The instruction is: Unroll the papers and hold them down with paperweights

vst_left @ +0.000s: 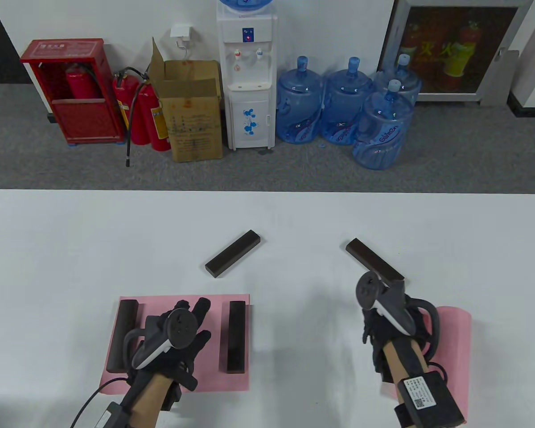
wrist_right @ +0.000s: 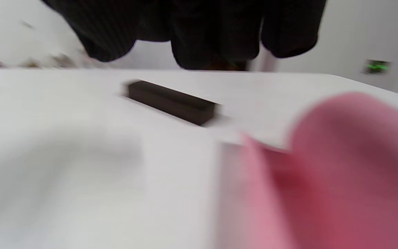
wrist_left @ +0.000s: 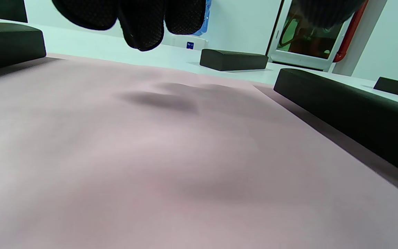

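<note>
One pink sheet (vst_left: 178,307) lies weighted; left hand (vst_left: 178,332) rests flat, unclenched. Right hand (vst_left: 383,312), grip unclear, nears the rolled paper (vst_left: 454,330); unrolling looks next.

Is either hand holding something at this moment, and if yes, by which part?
Nothing is visibly held. The left hand is spread above the flat pink paper. The right hand is beside the rolled pink paper; its fingers are hidden.
</note>
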Demonstrator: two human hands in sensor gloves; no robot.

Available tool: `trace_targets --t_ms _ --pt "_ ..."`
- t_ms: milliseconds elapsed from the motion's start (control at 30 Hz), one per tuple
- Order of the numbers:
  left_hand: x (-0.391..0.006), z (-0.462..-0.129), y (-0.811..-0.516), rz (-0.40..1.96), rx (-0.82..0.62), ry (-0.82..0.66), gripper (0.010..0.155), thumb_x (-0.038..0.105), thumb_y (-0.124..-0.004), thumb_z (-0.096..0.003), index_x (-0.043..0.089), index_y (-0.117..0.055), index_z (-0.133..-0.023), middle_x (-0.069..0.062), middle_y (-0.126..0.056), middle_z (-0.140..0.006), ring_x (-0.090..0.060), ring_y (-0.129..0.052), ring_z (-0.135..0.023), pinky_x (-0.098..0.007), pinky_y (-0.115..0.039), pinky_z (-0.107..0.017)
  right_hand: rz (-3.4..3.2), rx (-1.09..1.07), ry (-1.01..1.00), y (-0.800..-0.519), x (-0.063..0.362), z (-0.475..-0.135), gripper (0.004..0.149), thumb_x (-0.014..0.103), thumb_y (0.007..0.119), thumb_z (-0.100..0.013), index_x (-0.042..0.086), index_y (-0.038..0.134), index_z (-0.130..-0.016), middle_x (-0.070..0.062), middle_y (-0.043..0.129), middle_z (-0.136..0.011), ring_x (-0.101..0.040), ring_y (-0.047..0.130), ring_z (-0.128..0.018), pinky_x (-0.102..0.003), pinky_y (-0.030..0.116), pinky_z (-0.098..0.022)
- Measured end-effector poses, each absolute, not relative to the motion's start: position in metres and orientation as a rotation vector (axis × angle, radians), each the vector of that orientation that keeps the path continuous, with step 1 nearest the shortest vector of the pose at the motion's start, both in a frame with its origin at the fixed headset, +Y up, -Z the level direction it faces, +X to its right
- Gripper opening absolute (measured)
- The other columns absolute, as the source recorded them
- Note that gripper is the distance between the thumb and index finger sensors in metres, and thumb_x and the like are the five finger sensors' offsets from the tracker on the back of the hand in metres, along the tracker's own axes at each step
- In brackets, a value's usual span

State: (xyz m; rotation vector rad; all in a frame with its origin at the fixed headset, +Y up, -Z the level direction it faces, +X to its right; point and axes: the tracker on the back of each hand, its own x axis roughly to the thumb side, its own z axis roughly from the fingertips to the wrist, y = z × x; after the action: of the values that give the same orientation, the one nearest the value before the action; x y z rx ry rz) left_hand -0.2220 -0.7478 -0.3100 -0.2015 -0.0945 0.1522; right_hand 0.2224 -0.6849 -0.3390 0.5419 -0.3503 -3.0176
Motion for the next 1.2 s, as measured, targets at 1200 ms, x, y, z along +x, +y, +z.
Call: trace_targets --t_ms 1200 --pt "-0.223 -0.312 -0.755 0.201 -0.215 -0.11 0.073 0.061 -0.062 -0.0487 0.05 -0.024 -0.11 -0.011 -0.053 -0.122 -0.042 -0.072 -0.103 -0.065 -0.056 -0.073 -3.199 0.803 -0.347 -0.694 0.266 -0.325 0.097 0.053 0.085 -0.037 0.019 0.028 -0.107 -0.012 0.057 -0.102 -0.029 0.098 -0.062 -0.043 0.085 -0.038"
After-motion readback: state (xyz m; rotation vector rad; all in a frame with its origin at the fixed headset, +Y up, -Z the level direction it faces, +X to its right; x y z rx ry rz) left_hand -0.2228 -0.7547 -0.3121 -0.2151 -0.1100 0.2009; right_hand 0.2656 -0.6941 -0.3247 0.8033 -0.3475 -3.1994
